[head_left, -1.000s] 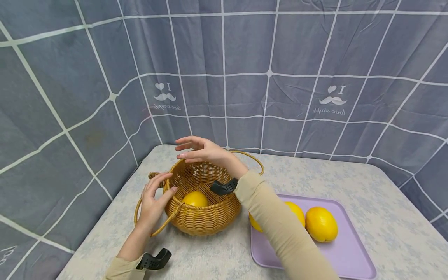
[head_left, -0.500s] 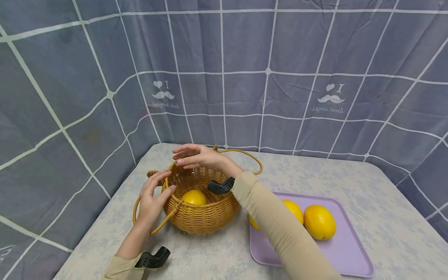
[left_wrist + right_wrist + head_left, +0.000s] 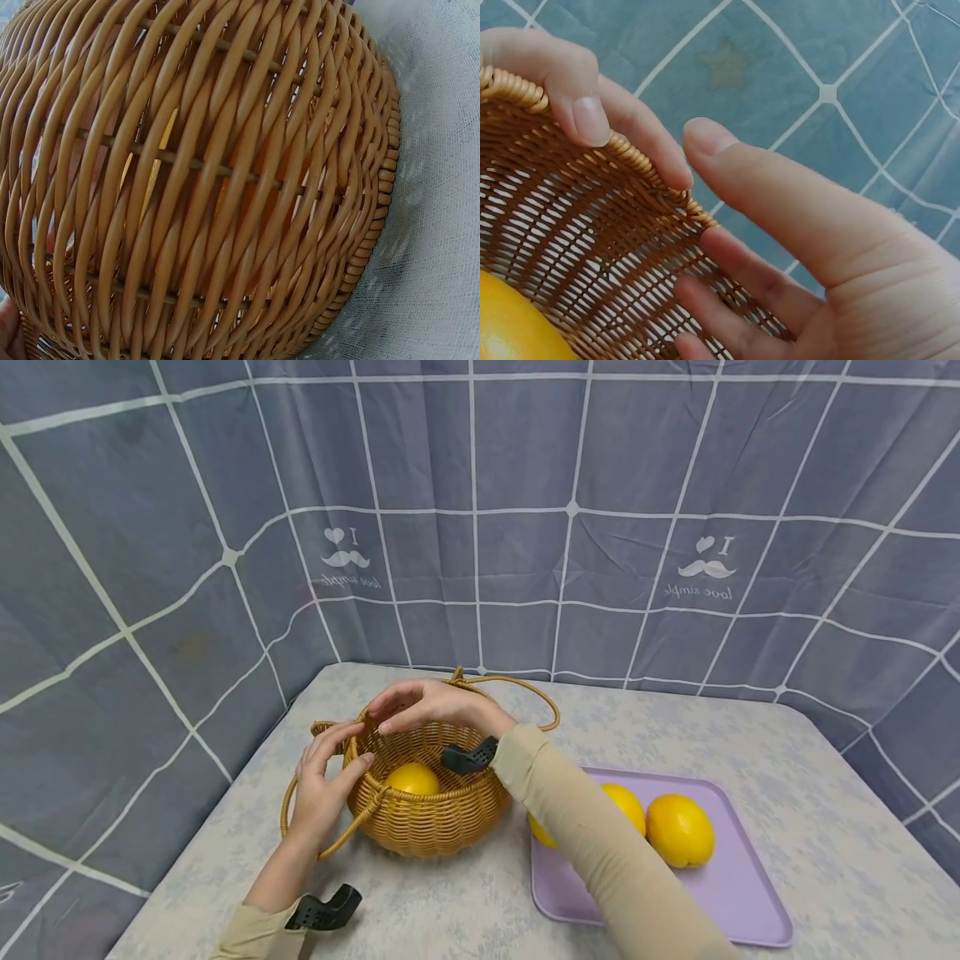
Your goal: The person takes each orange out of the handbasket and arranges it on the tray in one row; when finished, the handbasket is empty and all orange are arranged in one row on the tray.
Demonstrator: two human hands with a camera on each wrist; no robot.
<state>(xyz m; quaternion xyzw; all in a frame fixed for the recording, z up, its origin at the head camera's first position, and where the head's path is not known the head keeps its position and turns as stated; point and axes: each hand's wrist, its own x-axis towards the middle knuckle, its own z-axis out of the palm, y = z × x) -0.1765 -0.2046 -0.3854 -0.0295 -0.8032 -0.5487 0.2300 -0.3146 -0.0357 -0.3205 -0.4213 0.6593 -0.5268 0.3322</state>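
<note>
A round wicker basket stands on the table, with a yellow lemon inside. My left hand holds its left rim, and in the right wrist view its thumb hooks over the rim's inner side. Above the far-left rim my right hand bends with thumb and fingers apart. The right wrist view shows that thumb clear of the rim and the fingers beside it; whether they touch is unclear. Basket weave fills the left wrist view, orange-yellow showing through.
A purple tray lies on the right, partly behind the right sleeve. On it are a lemon and more yellow fruit half hidden by that arm. Wicker handles stick out from the basket. A grey checked curtain hangs behind.
My right hand has lowered toward the basket's far-left rim, its fingers bending more. The left hand keeps its place at the rim. The whole view has shifted slightly.
</note>
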